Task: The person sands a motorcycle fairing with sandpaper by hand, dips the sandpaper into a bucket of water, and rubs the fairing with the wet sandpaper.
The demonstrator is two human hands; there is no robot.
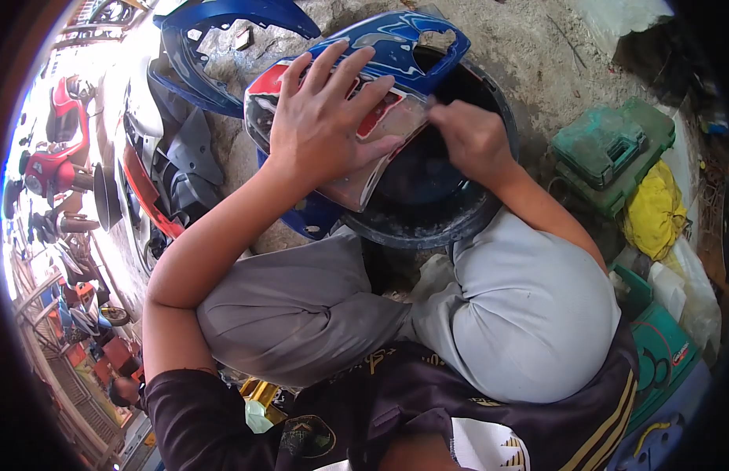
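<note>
My left hand lies with fingers spread on a motorcycle fairing panel, patched red, grey and bare. The panel rests over a round black tub in front of my knees. At the panel's right edge, my right hand is curled closed and slightly blurred. Whatever it may hold is hidden. A glossy blue panel with white streaks lies just beyond my left fingers, across the tub's far side. Part of another blue piece shows under the fairing panel.
Another blue fairing lies at the upper left, beside dark and red body parts. To the right are green tool cases, a yellow bag and a teal case. A red motorcycle stands far left.
</note>
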